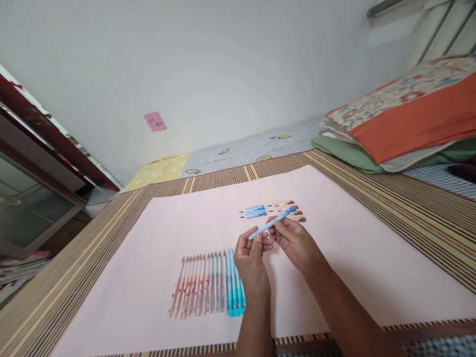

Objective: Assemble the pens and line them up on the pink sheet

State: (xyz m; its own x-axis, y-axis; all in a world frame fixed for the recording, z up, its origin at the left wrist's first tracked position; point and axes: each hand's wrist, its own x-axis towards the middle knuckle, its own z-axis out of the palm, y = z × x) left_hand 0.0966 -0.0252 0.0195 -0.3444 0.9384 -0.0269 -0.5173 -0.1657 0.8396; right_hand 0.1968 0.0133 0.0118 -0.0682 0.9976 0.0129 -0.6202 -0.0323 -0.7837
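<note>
My left hand (251, 255) and my right hand (293, 240) both pinch one blue pen (272, 223), held slanted above a pale pink sheet (353, 258). The left fingers grip its lower tip end; the right fingers hold its middle, near the capped end. Just left of my left wrist, a row of several capped pens (208, 285) lies side by side, pinkish ones at the left and blue ones at the right. Beyond my hands lie a few short blue pieces (255, 211) and several brown-tipped pens (286, 208).
The pink sheet lies on a striped woven mat (416, 203) on a bed. Folded bedding with an orange pillow (412, 119) is stacked at the right. A white wall with a pink sticky note (155, 121) stands behind. A dark wood cabinet (44, 163) is at the left.
</note>
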